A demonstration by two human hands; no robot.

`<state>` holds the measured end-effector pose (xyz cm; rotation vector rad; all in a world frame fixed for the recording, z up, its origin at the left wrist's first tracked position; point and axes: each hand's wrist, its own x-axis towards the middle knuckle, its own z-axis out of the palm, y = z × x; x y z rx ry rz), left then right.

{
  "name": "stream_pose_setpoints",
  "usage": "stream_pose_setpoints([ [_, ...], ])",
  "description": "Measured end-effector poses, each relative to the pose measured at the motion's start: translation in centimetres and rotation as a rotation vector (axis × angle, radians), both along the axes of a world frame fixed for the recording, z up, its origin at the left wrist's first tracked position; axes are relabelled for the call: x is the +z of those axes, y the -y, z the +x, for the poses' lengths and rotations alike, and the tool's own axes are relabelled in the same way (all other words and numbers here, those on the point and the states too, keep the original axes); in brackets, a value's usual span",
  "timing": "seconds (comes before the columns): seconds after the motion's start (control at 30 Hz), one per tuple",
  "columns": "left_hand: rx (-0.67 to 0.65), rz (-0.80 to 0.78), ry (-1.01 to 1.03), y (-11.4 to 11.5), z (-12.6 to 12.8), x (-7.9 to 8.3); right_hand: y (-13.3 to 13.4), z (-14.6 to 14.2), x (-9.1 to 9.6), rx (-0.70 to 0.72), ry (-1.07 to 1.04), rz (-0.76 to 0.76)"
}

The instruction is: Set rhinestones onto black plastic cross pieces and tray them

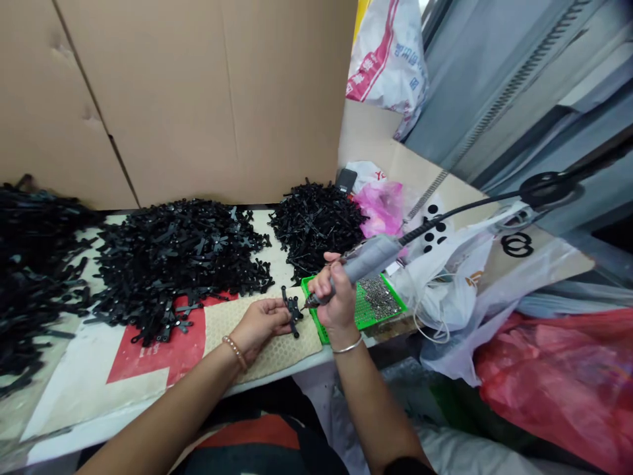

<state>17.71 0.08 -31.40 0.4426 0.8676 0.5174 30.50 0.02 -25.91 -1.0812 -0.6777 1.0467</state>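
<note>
My left hand rests on a beige textured mat and pinches a small black plastic part at its fingertips. My right hand is wrapped round a grey powered screwdriver. The tool is tilted, and its tip touches the black part from the right. A black flexible cable runs from the tool's rear up to the right. Just behind my right hand lies a green tray holding several small silver screws.
Large heaps of black plastic parts cover the table's left and middle, with another heap at the back. Cardboard sheets stand behind. White, pink and red plastic bags crowd the right side.
</note>
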Motion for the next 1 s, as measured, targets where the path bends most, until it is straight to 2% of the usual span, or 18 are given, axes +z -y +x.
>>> stream_pose_setpoints([
  [0.17, 0.013, -0.029, -0.005, -0.1, 0.1, 0.0, -0.9, -1.1, -0.8, 0.011, 0.005, -0.024],
  [1.0, -0.014, -0.038, -0.002, -0.2, -0.1, 0.7, -0.8, -0.9, -1.7, 0.038, 0.038, 0.017],
])
